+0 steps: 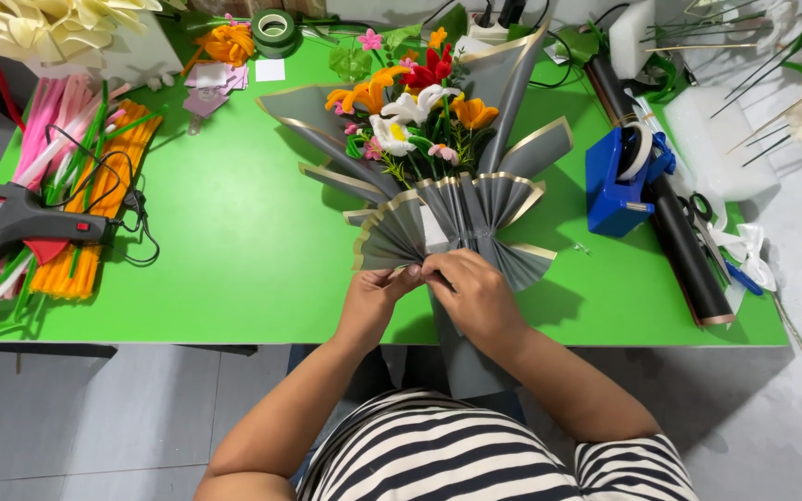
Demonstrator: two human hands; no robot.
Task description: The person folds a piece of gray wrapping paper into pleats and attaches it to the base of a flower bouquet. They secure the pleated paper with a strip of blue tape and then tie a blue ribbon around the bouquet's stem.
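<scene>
grey pleated wrapping paper (447, 218) around the flower bouquet (410, 116) is pinched by left hand (375, 295) and right hand (475, 292).

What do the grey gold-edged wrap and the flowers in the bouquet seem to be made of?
The grey gold-edged wrapping sheet looks like matte, stiff paper or plastic film: it holds sharp fan pleats where the left hand and right hand pinch it. The orange, red and white flowers look artificial, possibly fuzzy pipe-cleaner wire; too small to confirm.

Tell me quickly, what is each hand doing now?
Left hand: closed, pinching the pleated grey wrapping paper.
Right hand: closed around the same paper at the bouquet's neck.
</scene>
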